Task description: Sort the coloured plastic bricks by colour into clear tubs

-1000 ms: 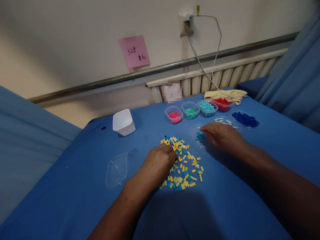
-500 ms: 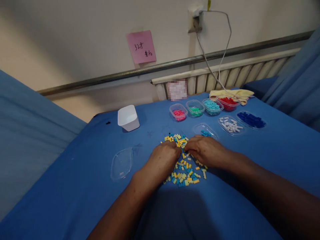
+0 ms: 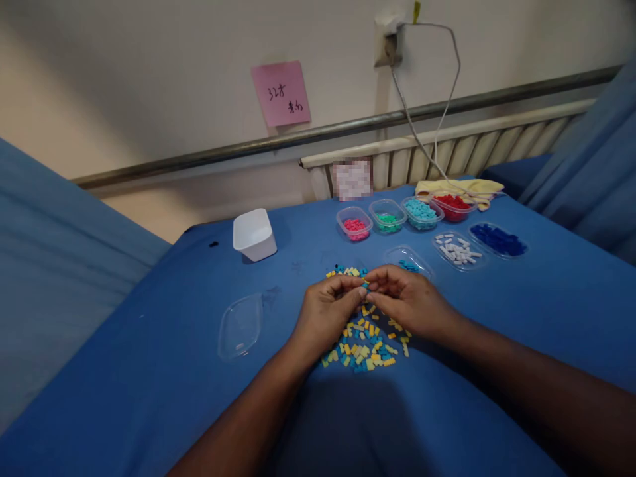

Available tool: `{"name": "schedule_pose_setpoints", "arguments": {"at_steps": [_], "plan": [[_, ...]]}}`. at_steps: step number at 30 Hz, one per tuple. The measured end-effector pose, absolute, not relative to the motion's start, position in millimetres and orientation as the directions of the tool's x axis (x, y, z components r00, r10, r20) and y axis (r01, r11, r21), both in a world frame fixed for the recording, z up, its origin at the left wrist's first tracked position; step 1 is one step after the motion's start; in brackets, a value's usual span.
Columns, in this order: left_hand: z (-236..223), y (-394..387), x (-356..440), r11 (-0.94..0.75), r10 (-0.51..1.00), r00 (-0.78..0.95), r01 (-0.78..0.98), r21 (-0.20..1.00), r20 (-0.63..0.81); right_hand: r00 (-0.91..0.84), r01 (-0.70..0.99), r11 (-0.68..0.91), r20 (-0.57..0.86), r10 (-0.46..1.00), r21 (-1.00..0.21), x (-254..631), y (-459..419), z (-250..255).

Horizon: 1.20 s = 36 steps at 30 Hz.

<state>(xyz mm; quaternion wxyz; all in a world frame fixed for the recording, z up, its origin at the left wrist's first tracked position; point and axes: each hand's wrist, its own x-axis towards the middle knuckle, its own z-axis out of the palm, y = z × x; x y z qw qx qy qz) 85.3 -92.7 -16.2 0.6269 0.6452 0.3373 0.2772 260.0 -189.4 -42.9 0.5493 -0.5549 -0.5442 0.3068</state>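
Observation:
My left hand (image 3: pixel 328 311) and my right hand (image 3: pixel 405 301) meet fingertip to fingertip just above a pile of small yellow and blue bricks (image 3: pixel 365 341) on the blue cloth. Both hands pinch a tiny joined piece (image 3: pixel 366 285) that shows blue and yellow between the fingers. Just beyond my right hand lies a clear shallow tray (image 3: pixel 408 258) holding a few light-blue bricks.
An empty clear tray (image 3: pixel 241 326) lies left of the pile and a white tub (image 3: pixel 254 234) behind it. At the back right stand tubs of pink (image 3: pixel 354 224), green (image 3: pixel 388 216), light-blue (image 3: pixel 421 212) and red (image 3: pixel 453 205) bricks, plus trays of white (image 3: pixel 458 249) and dark-blue (image 3: pixel 498 238) ones.
My right hand came back from the tray of light-blue bricks to the pile. Both hands then rose off the pile and closed together on one small piece.

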Motion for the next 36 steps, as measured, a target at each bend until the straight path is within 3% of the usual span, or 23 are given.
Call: {"name": "schedule_pose_setpoints", "arguments": {"at_steps": [5, 9, 14, 19, 21, 23, 26, 31, 36], "plan": [[-17, -96, 87, 0.135, 0.790, 0.595, 0.069, 0.988, -0.150, 0.188, 0.548, 0.313, 0.479, 0.858, -0.776, 257, -191, -37], [-11, -99, 85, 0.180, 0.818, 0.550, 0.027, 0.983, -0.165, 0.099, 0.605, 0.420, 0.587, 0.804, -0.677, 258, -195, -27], [-6, -104, 86, 0.077, 0.819, 0.566, 0.061, 0.995, -0.098, 0.033, 0.631, 0.444, 0.593, 0.804, -0.636, 257, -199, -24], [-10, -105, 86, 0.036, 0.775, 0.627, 0.082, 0.996, -0.079, 0.104, 0.693, 0.333, 0.546, 0.831, -0.640, 265, -197, -24], [-11, -98, 80, -0.088, 0.798, 0.603, 0.126, 0.988, -0.006, 0.140, 0.746, 0.267, 0.535, 0.833, -0.610, 282, -195, -26], [-12, -85, 70, -0.340, 0.809, 0.563, 0.210, 0.916, 0.171, 0.171, 0.824, 0.178, 0.535, 0.827, -0.538, 304, -191, -30], [-15, -59, 57, -0.679, 0.683, 0.609, 0.327, 0.658, 0.402, 0.192, 0.920, 0.010, 0.472, 0.860, -0.393, 334, -185, -40], [-28, -30, 56, -0.822, 0.552, 0.732, 0.400, 0.405, 0.399, 0.134, 0.966, -0.039, 0.366, 0.921, -0.255, 353, -181, -48], [-27, -35, 62, -0.907, 0.390, 0.865, 0.301, 0.294, 0.317, -0.032, 0.952, 0.155, 0.417, 0.908, -0.264, 332, -182, -41]]}}
